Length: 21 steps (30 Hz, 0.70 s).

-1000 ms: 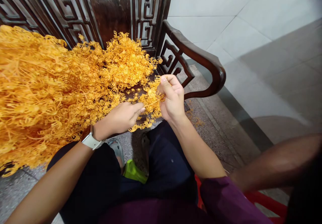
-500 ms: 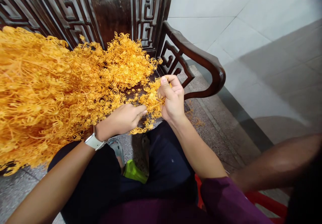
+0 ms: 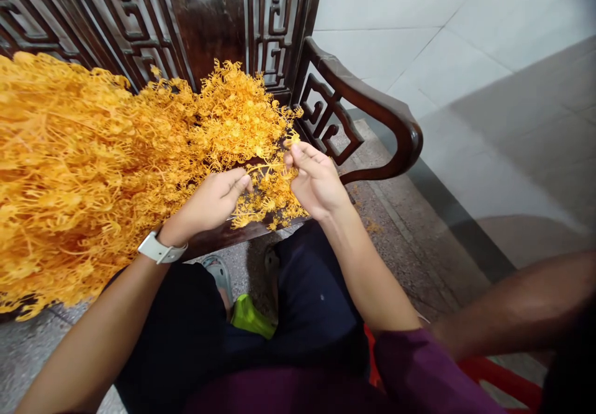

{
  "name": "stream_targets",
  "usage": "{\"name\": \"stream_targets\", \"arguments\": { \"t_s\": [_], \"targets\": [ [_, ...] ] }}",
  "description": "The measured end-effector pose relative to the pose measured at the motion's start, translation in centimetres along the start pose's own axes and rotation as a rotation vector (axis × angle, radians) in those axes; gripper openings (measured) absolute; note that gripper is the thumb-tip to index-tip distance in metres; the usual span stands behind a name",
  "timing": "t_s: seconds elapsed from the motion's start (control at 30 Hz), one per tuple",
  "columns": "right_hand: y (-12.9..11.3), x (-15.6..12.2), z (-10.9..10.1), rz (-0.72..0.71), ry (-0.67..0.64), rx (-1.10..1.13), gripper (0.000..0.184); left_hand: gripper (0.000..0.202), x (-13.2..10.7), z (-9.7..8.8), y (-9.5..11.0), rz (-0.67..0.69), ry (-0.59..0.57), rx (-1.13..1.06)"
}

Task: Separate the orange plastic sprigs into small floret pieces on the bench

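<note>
Seen from the head camera, a person's left hand, fingers nearly closed, grips the stem of a yellow sprig above a carved wooden bench, while the right hand, thumb against fingertip, pinches a yellow floret beside a large yellow heap.
</note>
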State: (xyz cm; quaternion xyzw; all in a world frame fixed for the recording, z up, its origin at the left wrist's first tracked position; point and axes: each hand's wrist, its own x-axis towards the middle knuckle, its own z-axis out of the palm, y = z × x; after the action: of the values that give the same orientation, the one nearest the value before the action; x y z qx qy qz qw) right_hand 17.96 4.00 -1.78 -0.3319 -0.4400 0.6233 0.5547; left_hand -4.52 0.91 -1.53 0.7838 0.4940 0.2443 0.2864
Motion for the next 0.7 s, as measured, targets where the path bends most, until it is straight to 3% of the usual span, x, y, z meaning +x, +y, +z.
{"name": "stream_targets", "arguments": {
  "t_s": [0.17, 0.53, 0.7],
  "targets": [
    [-0.7, -0.3, 0.8, 0.017, 0.056, 0.069, 0.033, 0.04, 0.0, 0.0, 0.0, -0.017, -0.033, 0.122],
    [-0.3, -0.5, 1.1, -0.073, 0.146, -0.021, 0.035, 0.033, -0.4, 1.8, 1.4, 0.074, -0.257, 0.219],
    [-0.4, 0.1, 0.5, 0.066, 0.164, 0.014, 0.034, 0.035, -0.5, 1.5, 1.1, 0.054, -0.26, 0.232]
  ]
}}
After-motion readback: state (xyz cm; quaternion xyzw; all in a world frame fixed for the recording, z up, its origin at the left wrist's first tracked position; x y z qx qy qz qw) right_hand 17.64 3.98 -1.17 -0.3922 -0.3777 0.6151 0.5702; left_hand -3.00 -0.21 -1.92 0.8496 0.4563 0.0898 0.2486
